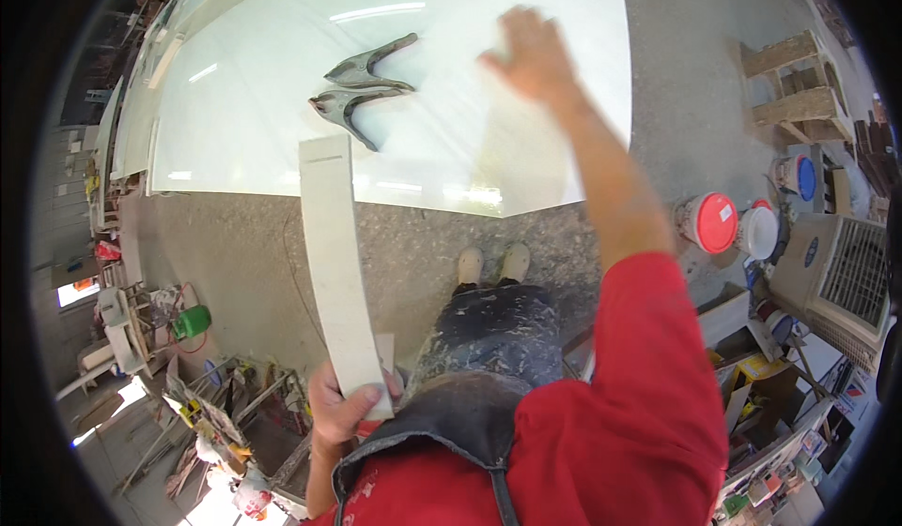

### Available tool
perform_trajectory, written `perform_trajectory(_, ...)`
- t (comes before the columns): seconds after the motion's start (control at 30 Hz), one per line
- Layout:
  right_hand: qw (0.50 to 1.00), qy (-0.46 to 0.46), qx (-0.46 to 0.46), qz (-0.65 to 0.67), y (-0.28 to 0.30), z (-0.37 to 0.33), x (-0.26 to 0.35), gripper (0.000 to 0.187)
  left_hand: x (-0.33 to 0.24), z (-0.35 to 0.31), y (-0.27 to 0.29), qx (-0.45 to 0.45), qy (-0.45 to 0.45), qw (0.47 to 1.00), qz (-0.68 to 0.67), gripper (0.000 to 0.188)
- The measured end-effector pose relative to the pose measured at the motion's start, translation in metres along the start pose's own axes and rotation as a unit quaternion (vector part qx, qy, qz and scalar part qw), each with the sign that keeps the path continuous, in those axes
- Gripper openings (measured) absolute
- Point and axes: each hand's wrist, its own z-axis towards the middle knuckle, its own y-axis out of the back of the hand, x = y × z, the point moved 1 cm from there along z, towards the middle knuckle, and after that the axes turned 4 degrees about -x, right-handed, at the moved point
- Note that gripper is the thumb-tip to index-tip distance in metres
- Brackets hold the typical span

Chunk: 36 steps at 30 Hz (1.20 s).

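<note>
Seen from above in a cluttered workshop: white slab (pixel 282 85) lying flat and glossy, taken here as the landmark. Right hand (pixel 531 52) stretched out over the slab's right part, fingers spread, grip open and holding nothing, blurred; contact with the surface impossible to tell. Left hand (pixel 343 404) low and well short of the slab's near edge, grip closed around the bottom end of a long pale strip (pixel 334 263). Strip rising from that hand toward the slab, its far end overlapping the near edge just below two clamps (pixel 362 89). Clamps dark grey, spring type, lying side by side on the slab near its middle, handles pointing right, well left of the right hand. Red sleeve (pixel 658 357) and dark, spattered apron (pixel 470 413) filling the bottom of the view; two pale shoes (pixel 493 263) on the grey floor (pixel 235 254) just beyond the slab's near edge. Right of the slab, on the floor: white bucket with red lid (pixel 709 223), a second white bucket (pixel 756 232) beside it, a blue-lidded one (pixel 799 177) farther off. Wooden stool (pixel 794 89) off the slab's right corner; box-shaped cooler (pixel 841 277) with grille past the buckets. Green can (pixel 191 322) among tools and scrap well left of the strip.
</note>
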Motion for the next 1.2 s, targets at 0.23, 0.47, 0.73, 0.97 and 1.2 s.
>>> perform_trajectory(0.23, 0.995, 0.01, -0.019, -0.096, -0.003, -0.01, -0.051, 0.085, 0.024, 0.007, 0.008, 0.036, 0.056, 0.998, -0.018, 0.042)
perform_trajectory(0.47, 0.989, 0.11, 0.1, 0.015, 0.062, -0.175, 0.035, 0.087, 0.031, 0.056, 0.002, 0.096, 0.015, 0.995, -0.005, 0.043)
perform_trajectory(0.73, 0.916, -0.262, 0.25, 0.173, 0.069, -0.414, 0.07, 0.069, 0.051, 0.132, -0.041, 0.175, 0.032, 0.983, 0.041, 0.037)
perform_trajectory(0.97, 0.794, -0.325, 0.072, 0.509, 0.035, -0.338, 0.166, 0.07, 0.081, 0.174, -0.073, 0.191, 0.084, 0.978, -0.02, 0.039)
perform_trajectory(1.2, 0.728, -0.32, 0.09, 0.6, -0.006, -0.317, 0.162, 0.059, 0.091, 0.192, -0.085, 0.21, 0.089, 0.974, -0.01, 0.047)
